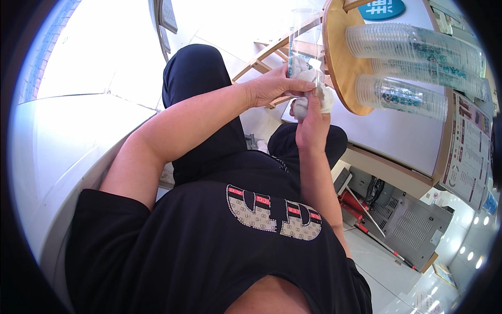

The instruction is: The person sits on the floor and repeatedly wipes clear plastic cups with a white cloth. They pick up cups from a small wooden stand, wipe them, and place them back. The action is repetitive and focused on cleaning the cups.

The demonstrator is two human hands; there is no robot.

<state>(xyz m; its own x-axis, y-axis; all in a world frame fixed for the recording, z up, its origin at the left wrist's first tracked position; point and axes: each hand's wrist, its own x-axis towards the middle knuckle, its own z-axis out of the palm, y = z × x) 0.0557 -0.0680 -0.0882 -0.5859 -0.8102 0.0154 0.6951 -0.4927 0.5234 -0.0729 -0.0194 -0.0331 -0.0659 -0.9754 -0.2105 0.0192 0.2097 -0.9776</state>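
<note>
My left hand [280, 84] grips a clear plastic cup [306, 37] with green print, its fingers and thumb around the end nearer me. My right hand [313, 121] is right beside it, pinching a crumpled white cloth or tissue [326, 101]. White material also shows through the cup wall near my left thumb; whether it lies inside or behind the cup, I cannot tell. The two hands touch or nearly touch at the thumbs. To the right of them, three stacks of similar clear cups [400, 96] stand on a round wooden stool [343, 59].
A white counter [396, 137] with a printed menu sheet [466, 145] is at the right. Below it are a grey vented metal appliance [411, 223] and a red-and-silver pole [386, 245]. My dark-trousered knees [200, 74] are under my arms. A sign board [168, 17] stands at the top.
</note>
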